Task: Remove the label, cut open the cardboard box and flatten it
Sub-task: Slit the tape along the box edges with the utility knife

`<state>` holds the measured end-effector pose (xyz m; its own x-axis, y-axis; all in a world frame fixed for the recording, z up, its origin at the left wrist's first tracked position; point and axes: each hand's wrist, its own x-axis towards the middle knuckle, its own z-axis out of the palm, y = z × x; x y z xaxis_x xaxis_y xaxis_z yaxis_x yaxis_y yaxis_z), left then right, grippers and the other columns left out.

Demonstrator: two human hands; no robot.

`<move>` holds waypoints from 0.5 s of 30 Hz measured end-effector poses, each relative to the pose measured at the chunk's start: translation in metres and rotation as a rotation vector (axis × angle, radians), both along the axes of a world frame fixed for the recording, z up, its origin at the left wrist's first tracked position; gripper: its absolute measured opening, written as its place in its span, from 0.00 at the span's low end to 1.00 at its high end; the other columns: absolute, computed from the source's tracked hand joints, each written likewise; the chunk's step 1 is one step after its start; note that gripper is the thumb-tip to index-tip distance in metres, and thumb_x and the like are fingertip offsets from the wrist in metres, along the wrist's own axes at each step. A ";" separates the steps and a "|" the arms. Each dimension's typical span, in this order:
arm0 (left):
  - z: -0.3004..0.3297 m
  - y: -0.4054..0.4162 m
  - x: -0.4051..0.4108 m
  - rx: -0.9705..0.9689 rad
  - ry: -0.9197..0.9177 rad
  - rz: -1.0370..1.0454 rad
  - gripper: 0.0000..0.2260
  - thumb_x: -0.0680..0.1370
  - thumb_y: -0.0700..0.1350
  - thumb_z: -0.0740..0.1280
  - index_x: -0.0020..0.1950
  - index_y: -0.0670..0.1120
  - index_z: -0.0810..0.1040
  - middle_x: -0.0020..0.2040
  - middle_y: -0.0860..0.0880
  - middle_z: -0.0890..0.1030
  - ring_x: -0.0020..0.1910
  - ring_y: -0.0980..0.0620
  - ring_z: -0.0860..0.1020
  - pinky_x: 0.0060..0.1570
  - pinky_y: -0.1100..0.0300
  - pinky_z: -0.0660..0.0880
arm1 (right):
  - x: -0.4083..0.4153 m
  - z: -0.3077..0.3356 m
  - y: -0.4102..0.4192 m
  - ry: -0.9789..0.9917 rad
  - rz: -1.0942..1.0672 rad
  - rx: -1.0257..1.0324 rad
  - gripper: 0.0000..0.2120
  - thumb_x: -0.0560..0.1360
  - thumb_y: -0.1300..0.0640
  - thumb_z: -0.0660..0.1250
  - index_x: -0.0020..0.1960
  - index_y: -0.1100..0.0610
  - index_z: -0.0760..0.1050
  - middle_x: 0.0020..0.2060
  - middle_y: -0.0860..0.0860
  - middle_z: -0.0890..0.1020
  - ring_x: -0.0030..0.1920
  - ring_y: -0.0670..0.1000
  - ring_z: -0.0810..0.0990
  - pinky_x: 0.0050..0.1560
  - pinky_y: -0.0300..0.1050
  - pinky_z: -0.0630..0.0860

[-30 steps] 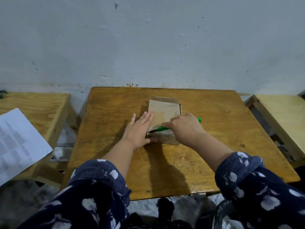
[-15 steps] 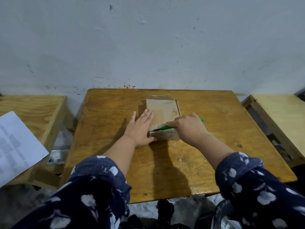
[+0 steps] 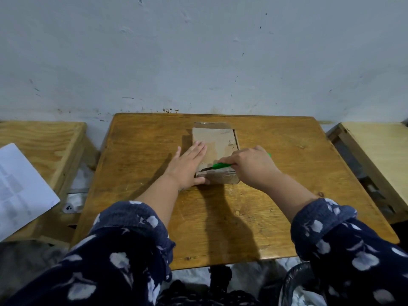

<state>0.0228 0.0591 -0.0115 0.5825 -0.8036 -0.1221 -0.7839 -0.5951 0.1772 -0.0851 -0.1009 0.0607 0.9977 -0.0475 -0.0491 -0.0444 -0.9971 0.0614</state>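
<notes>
**Head camera: our knife reaches the near-left corner of the box**

We look down at a small wooden table (image 3: 276, 217) set against a pale wall. A flat brown cardboard box (image 3: 217, 142) lies near the middle of the table, slightly toward the far edge, with a flap showing along its far side.

Our left hand (image 3: 187, 167) is spread open, palm down, fingers pressed flat on the left part of the box top, the thumb hooked around the near-left corner. Our right hand (image 3: 254, 165) is closed around a green-handled knife (image 3: 220, 166), whose dark blade points left and lies along the near top edge of the box.

Compared with a second ago, the box sits squarer and flatter under us, its near face less raised, and the blade tip has worked a little further left, now close to our left thumb. We judge that the cut along this near seam is almost at its end. No label is visible on the top face, so that step looks done, though we cannot see the other faces.

What this means: one seam is nearly open, but the box is not flattened yet. The blade is travelling toward our holding hand, so the thumb is at risk if the knife slips.

A sheet of white paper (image 3: 19, 186) lies on a wooden stool (image 3: 50, 140) to our left, and another wooden piece of furniture (image 3: 379, 151) stands to the right.
</notes>
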 end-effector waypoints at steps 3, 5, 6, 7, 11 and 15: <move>0.001 0.000 0.000 0.000 0.005 0.005 0.44 0.75 0.60 0.65 0.78 0.46 0.40 0.79 0.50 0.40 0.77 0.53 0.39 0.75 0.42 0.45 | -0.003 -0.002 0.001 0.017 0.004 -0.009 0.23 0.79 0.60 0.60 0.69 0.39 0.68 0.52 0.46 0.82 0.54 0.51 0.79 0.49 0.49 0.64; 0.001 0.000 -0.001 0.004 0.010 0.008 0.45 0.74 0.61 0.65 0.78 0.46 0.40 0.79 0.50 0.39 0.77 0.53 0.39 0.75 0.41 0.45 | -0.004 0.001 0.002 0.031 0.007 -0.032 0.23 0.79 0.59 0.60 0.70 0.40 0.67 0.53 0.47 0.82 0.54 0.51 0.78 0.50 0.49 0.65; 0.001 -0.001 -0.001 0.007 0.013 0.011 0.45 0.74 0.61 0.66 0.78 0.46 0.40 0.79 0.50 0.39 0.77 0.53 0.39 0.75 0.42 0.45 | -0.004 0.003 0.004 0.031 0.012 -0.059 0.24 0.79 0.60 0.59 0.70 0.40 0.66 0.53 0.47 0.82 0.54 0.52 0.78 0.51 0.49 0.66; 0.001 -0.001 -0.001 0.009 0.018 0.016 0.45 0.74 0.60 0.66 0.78 0.46 0.40 0.79 0.50 0.39 0.77 0.53 0.39 0.75 0.42 0.45 | -0.004 0.005 0.007 0.031 0.019 -0.095 0.24 0.79 0.60 0.59 0.71 0.41 0.65 0.53 0.48 0.81 0.54 0.52 0.78 0.51 0.49 0.66; 0.001 -0.002 -0.002 0.011 0.035 0.027 0.46 0.74 0.59 0.67 0.78 0.46 0.40 0.79 0.51 0.39 0.77 0.53 0.38 0.74 0.41 0.45 | 0.001 0.012 0.018 0.072 0.041 -0.189 0.25 0.78 0.60 0.59 0.72 0.42 0.63 0.54 0.50 0.80 0.55 0.54 0.77 0.53 0.51 0.65; -0.001 -0.002 -0.001 0.003 0.044 0.031 0.45 0.74 0.59 0.67 0.78 0.47 0.40 0.79 0.51 0.38 0.76 0.53 0.37 0.74 0.40 0.44 | 0.001 0.020 0.007 0.167 -0.002 -0.187 0.27 0.78 0.62 0.58 0.72 0.40 0.63 0.55 0.50 0.80 0.55 0.53 0.77 0.54 0.51 0.65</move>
<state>0.0218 0.0574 -0.0124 0.6012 -0.7848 -0.1504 -0.7565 -0.6196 0.2094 -0.0844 -0.0939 0.0803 0.9764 -0.0731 -0.2034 -0.0200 -0.9676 0.2516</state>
